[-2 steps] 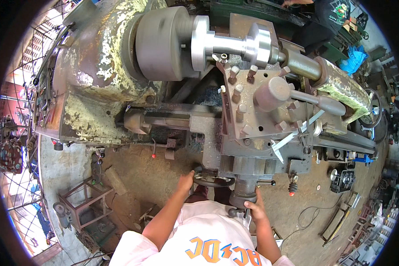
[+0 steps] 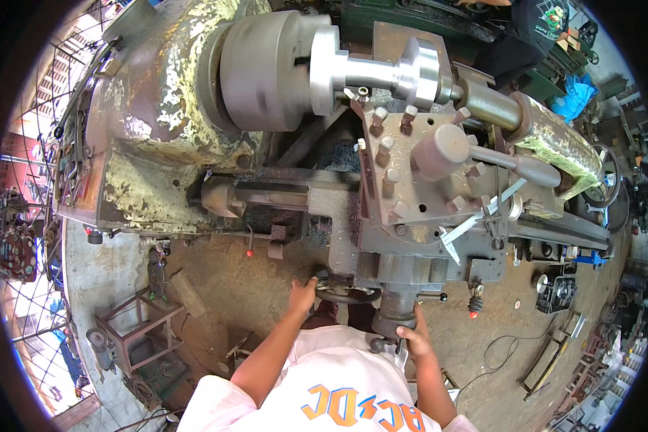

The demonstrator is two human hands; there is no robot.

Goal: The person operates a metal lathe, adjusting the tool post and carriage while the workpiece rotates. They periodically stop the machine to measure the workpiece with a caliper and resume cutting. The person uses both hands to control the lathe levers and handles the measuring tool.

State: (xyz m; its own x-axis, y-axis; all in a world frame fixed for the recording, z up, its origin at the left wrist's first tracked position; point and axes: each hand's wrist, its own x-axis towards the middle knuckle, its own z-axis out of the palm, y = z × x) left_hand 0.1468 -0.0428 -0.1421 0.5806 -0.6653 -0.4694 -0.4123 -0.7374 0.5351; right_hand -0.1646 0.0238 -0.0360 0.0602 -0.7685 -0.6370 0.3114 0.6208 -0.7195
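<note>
Before me is a metal lathe with a blurred, spinning chuck (image 2: 266, 72). A shiny flanged metal workpiece (image 2: 371, 70) runs from the chuck to the tailstock (image 2: 493, 104). Beside it is the square tool post (image 2: 403, 169), with several bolts and a clamp lever (image 2: 515, 164). My left hand (image 2: 304, 295) is at the left rim of the carriage handwheel (image 2: 349, 294), fingers curled at it and thumb lifted away. My right hand (image 2: 416, 335) is closed at the cross-slide crank (image 2: 394, 324); its fingers are partly hidden.
A caliper (image 2: 475, 225) lies on the carriage right of the tool post. Red-knobbed levers (image 2: 250, 252) stick out below the bed. A metal frame stand (image 2: 140, 324) is on the floor at left. At the far right another person (image 2: 515, 43) is by a green machine.
The thumb of my left hand has lifted off and the hand has shifted slightly at the handwheel's rim. My right hand stays put. The chuck keeps turning.
</note>
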